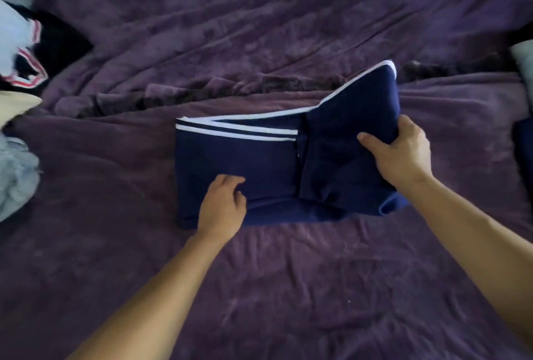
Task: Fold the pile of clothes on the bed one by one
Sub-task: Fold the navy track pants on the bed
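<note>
Both hands work one piece. The right hand (pixel 401 155) grips the right end of the navy garment (pixel 245 158), thumb on top and fingers tucked under the cloth, holding that end lifted and turned over toward the middle. The left hand (pixel 222 207) rests flat-ish on the near left part of the same garment, fingers loosely bent and holding nothing, pinning the cloth to the bed (pixel 259 28).

The garment lies across the middle of the bed, already narrowed into a band, with its white stripes (pixel 236 129) running along the far edge and up the raised flap. Toward the bed's left side sits the pile of clothes (pixel 20 51), a jumble of pale, dark and red-trimmed pieces waiting their turn. At the bed's right side a dark piece (pixel 523 152) lies, perhaps one already folded, though too little shows to tell.

By my reading, the step in hand is the crosswise fold of this garment, right end over left. The next move calls for laying the flap down squarely so the stripes line up, while the left hand slides clear before the cloth lands.
</note>
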A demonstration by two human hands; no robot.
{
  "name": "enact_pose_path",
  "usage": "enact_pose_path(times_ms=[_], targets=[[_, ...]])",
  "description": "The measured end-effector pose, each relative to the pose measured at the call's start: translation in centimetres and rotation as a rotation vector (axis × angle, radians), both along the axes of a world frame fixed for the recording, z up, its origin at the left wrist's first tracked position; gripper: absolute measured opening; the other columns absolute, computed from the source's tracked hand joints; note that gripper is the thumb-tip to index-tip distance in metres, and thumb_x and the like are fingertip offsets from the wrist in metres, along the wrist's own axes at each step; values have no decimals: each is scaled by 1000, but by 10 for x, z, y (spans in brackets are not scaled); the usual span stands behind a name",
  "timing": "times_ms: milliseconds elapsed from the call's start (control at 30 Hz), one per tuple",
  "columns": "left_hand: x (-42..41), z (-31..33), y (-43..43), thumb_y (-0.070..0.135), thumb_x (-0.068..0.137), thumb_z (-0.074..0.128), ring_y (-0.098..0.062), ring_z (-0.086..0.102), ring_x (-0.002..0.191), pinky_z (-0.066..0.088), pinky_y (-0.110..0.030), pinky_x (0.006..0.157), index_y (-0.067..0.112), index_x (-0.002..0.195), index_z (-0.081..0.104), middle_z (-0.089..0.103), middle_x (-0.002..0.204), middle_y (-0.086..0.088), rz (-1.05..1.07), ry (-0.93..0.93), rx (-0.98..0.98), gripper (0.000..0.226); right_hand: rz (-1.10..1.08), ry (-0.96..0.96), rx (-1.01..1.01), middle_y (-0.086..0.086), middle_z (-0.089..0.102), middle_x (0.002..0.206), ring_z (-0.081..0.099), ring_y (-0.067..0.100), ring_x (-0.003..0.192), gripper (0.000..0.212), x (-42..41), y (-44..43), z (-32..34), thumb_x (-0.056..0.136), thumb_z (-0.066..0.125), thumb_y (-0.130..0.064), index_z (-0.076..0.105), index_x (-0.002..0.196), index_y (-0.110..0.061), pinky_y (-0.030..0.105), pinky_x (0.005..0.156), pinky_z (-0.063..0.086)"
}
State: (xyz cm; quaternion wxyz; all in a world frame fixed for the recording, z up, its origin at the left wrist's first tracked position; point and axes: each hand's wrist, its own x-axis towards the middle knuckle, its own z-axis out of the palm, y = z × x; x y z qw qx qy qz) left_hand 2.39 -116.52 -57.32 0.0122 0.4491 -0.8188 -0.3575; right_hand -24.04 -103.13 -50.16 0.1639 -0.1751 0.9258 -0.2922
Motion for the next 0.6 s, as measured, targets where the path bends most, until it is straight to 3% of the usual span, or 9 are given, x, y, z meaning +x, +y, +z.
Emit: enact_pose_path(times_ms=[100, 233, 300, 433, 467, 600], targets=[[49, 14, -32, 4, 92, 46, -21, 59, 103, 44, -27, 88, 11, 119, 62, 58, 119, -6, 210, -26, 8, 33, 208, 115, 24, 12, 63, 89, 59, 40, 88, 33, 52, -50, 32, 86, 63, -45, 45, 88, -18, 37, 67, 35], [111, 17, -64, -3, 90, 42, -25, 59, 107, 36, -18, 87, 6, 113, 66, 65, 116, -11, 349, -104, -3, 34, 464, 163, 101, 19, 65, 108, 60, 43, 97, 34, 137, -114, 26, 92, 57, -39, 51, 112, -13, 42, 72, 42], [131, 16, -74, -2, 91, 43, -28, 60, 105, 37, -21, 85, 5, 111, 66, 67, 111, -12, 403, -123, -18, 32, 593, 79, 146, 18, 61, 117, 59, 41, 103, 41, 183, -137, 7, 93, 55, -36, 47, 126, -14, 42, 78, 43], [149, 8, -84, 1, 93, 49, -33, 62, 103, 42, -31, 86, 3, 112, 64, 69, 108, -16, 380, -107, -24, 25, 812, -313, 189, 16, 52, 131, 52, 35, 117, 56, 241, -137, -35, 96, 53, -31, 34, 146, -15, 40, 95, 42], [147, 6, -86, 5, 94, 50, -34, 62, 104, 43, -32, 88, 3, 116, 62, 68, 110, -17, 380, -102, -4, 25, 805, -287, 156, 14, 52, 132, 52, 34, 118, 52, 239, -128, -40, 97, 52, -28, 38, 145, -14, 41, 97, 42], [118, -2, -94, 27, 98, 49, -35, 55, 114, 41, -38, 95, 8, 136, 44, 57, 127, -19, 369, -42, 68, 43, 602, 171, 38, 14, 60, 123, 55, 39, 109, 42, 189, -88, -56, 88, 63, -16, 58, 129, -9, 47, 89, 48]])
